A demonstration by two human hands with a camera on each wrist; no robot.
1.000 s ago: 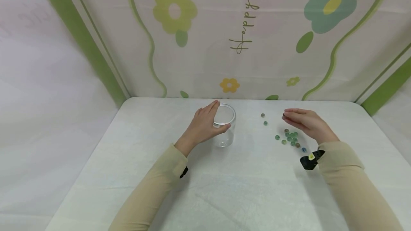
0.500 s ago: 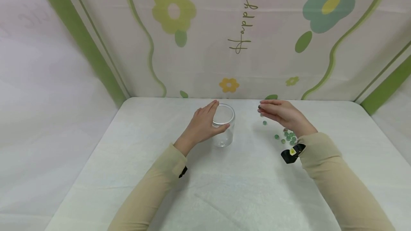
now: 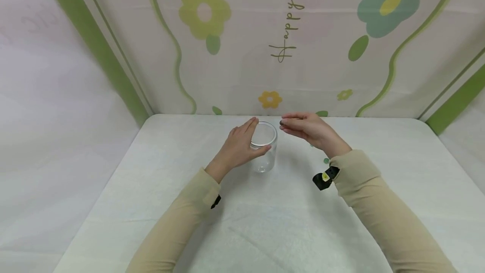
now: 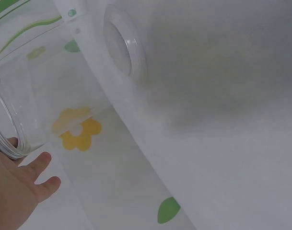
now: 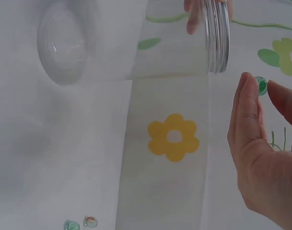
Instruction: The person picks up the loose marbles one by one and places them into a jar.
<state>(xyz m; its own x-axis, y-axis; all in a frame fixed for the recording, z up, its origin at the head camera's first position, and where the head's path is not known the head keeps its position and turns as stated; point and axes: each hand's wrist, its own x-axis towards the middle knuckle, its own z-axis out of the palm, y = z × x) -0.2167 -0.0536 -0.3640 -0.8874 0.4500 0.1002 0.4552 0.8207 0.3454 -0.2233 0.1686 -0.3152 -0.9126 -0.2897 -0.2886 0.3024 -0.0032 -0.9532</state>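
A clear glass jar (image 3: 268, 160) stands upright on the white table, its rim facing up. My left hand (image 3: 239, 148) holds it at the top from the left, thumb on the near side of the rim and fingers on the far side. Just right of the rim and slightly above it, my right hand (image 3: 312, 130) pinches a green glass marble (image 5: 262, 86) between thumb and fingertips. The right wrist view shows this marble beside the jar's mouth, apart from it. Fingers of the left hand (image 4: 16, 189) show at the rim in the left wrist view.
A green marble (image 3: 326, 161) lies on the table (image 3: 265, 222) near my right wrist; my right arm hides most others. Two marbles, one greenish (image 5: 72, 225) and one reddish (image 5: 90, 221), show in the right wrist view. A flowered cloth backdrop (image 3: 242, 79) rises behind the table.
My right hand has moved left with the marble, from above the scattered marbles to beside the jar's rim. The left hand and the jar have stayed in place.
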